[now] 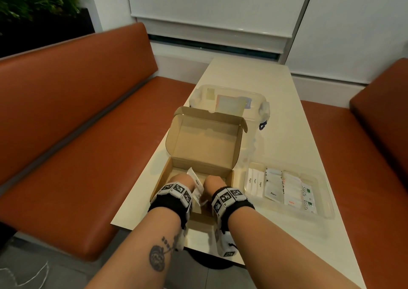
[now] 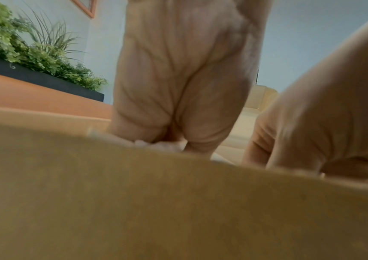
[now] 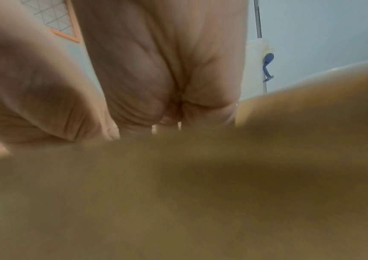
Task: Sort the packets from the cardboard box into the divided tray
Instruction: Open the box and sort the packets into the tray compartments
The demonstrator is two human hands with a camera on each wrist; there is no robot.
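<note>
An open cardboard box point(image 1: 205, 143) with its lid raised stands at the table's near left. Both hands reach down into it. My left hand point(image 1: 182, 180) is beside a white sugar packet point(image 1: 195, 181) that sticks up between the hands, and white paper point(image 2: 156, 146) shows at its curled fingers point(image 2: 178, 79). My right hand point(image 1: 213, 181) is just to its right, and the box wall point(image 3: 200, 193) hides its fingertips. The clear divided tray point(image 1: 326, 202) lies right of the box, holding sugar sticks point(image 1: 255, 181), pepper point(image 1: 273, 187), salt point(image 1: 291, 191) and stevia packets point(image 1: 306, 196).
A clear lidded plastic container point(image 1: 229, 98) stands right behind the box. The pale table point(image 1: 254, 74) runs away from me between two orange benches point(image 1: 77, 112). A planter with greenery point(image 1: 33, 1) sits at the far left.
</note>
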